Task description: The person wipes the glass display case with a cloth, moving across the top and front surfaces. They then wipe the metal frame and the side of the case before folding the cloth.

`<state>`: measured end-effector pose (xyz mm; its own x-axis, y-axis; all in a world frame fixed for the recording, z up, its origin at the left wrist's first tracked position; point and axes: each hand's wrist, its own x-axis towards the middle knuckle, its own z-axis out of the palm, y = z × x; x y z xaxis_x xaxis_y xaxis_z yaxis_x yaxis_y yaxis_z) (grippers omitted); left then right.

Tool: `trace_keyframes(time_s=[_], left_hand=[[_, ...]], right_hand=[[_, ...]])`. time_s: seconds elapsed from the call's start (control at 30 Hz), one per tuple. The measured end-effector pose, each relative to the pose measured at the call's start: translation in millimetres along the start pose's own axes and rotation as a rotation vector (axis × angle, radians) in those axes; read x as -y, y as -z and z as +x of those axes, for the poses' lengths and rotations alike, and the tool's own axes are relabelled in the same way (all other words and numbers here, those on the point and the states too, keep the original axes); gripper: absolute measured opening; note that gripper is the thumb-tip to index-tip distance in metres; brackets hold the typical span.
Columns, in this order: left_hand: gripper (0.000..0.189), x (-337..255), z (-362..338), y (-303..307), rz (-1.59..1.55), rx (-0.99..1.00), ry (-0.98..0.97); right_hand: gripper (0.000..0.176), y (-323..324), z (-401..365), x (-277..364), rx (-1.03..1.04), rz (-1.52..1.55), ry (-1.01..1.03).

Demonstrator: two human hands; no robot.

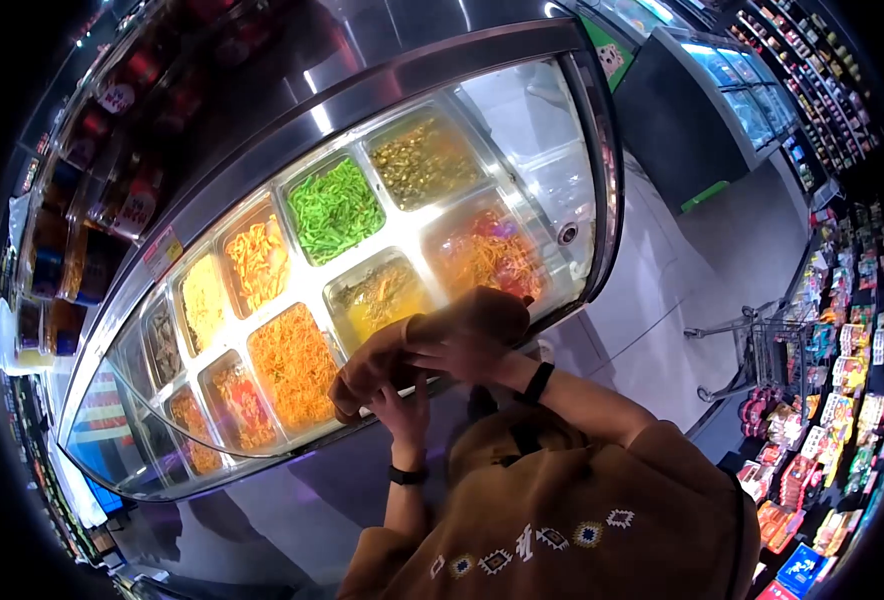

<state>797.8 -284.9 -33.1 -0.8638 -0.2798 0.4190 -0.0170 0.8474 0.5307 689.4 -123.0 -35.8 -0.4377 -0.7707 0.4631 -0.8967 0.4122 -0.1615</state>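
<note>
A length of brown cloth [367, 362] is bunched along the front edge of a glass-topped food case [602, 200]. My right hand [467, 352] grips its middle, with the fingers pointing left and a black band on the wrist. Near the cloth's lower left end, my left hand [399, 412] holds it with bent fingers; a dark watch is on that wrist. Under the glass are trays of shredded orange food [292, 365], green strips [337, 210], a yellowish dish in liquid [372, 295] and a reddish mix [492, 255]. The cloth partly covers the nearest trays.
Stacked jars [132, 200] stand behind the case on the left. To the right, a shopping cart [767, 350] is on the tiled floor [652, 260], beside shelves of packaged goods [842, 380]. A dark grey counter [697, 115] stands at the upper right.
</note>
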Motion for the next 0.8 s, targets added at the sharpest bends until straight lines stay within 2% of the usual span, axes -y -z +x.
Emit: trace_keyframes(time_s=[0.13, 0.2, 0.23, 0.33, 0.43, 0.5, 0.6, 0.63, 0.73, 0.8], left_hand=[[0.082, -18.0, 2.5, -24.0, -0.037, 0.037, -0.025], [0.081, -35.5, 6.7, -34.6, -0.062, 0.117, 0.012], [0.079, -42.2, 6.5, -45.2, -0.021, 0.086, -0.018], [0.076, -75.3, 14.6, -69.7, 0.056, 0.053, -0.099], [0.067, -104.9, 15.3, -104.6, 0.006, 0.124, -0.109], [0.064, -135.8, 18.6, -125.8, -0.028, 0.149, -0.110], [0.065, -200.4, 33.2, -148.0, -0.137, 0.298, 0.025], [0.062, -223.1, 38.9, -154.8, -0.191, 0.307, -0.046], [0.062, -262.6, 33.4, -194.8, -0.251, 0.214, -0.129], [0.063, -279.0, 24.3, -208.0, -0.362, 0.232, -0.065]], right_hand=[[0.038, 12.1, -21.4, -22.7, 0.063, 0.187, -0.084], [0.037, 7.3, -34.3, -39.6, 0.072, 0.534, -0.291], [0.036, 5.1, -41.8, -48.6, 0.078, 0.711, -0.392], [0.033, 52.4, -57.6, -76.1, 0.160, 0.339, -0.314], [0.030, 125.0, -57.2, -97.6, -0.020, 0.280, -0.375], [0.030, 149.0, -74.5, -118.5, -0.003, 0.220, -0.370], [0.036, 168.2, -110.6, -148.0, 0.065, 0.173, -0.351], [0.039, 172.3, -121.9, -159.5, 0.091, 0.164, -0.342], [0.038, 165.2, -158.6, -195.7, -0.059, 0.043, -0.096], [0.032, 162.9, -173.5, -205.2, -0.135, 0.064, -0.068]])
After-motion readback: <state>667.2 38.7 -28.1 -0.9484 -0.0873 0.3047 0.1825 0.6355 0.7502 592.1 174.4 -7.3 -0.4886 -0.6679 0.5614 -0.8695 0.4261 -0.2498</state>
